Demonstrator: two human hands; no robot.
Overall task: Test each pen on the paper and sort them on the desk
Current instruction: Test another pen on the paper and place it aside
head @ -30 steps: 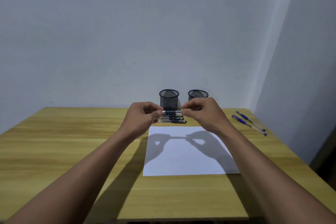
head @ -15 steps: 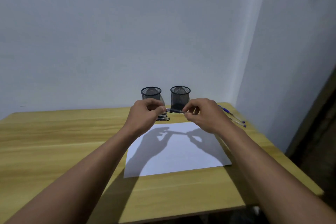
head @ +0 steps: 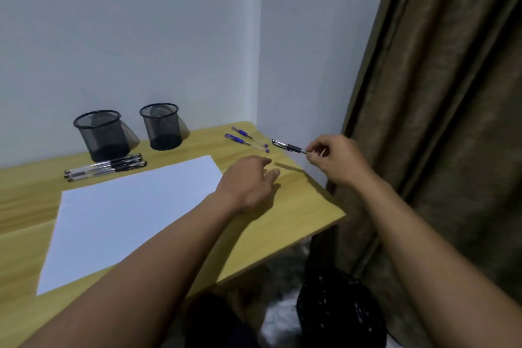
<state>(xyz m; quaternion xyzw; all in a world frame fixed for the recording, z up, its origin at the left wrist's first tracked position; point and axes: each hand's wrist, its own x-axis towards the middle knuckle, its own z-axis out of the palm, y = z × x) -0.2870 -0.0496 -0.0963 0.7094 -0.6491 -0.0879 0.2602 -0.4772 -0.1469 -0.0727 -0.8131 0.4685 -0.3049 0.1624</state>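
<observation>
A wooden desk (head: pixel 296 206) fills the corner of the room, with a blank-looking sheet of paper (head: pixel 132 212) lying across its middle and two empty mesh cups (head: pixel 101 135) standing behind it. The left hand (head: pixel 248 181) rests relaxed and empty on the bare wood just right of the sheet. The right hand (head: pixel 336 158) pinches one end of a black pen (head: pixel 288 146), holding it in the air over the desk's right edge, clip end toward two blue pens (head: pixel 248 140) at the far corner. More black pens (head: pixel 107 167) lie bunched by the left cup. If this pen is being sorted here, it is probably best lowered flat, parallel to its neighbours and well in from the edge, so it cannot roll off.
</observation>
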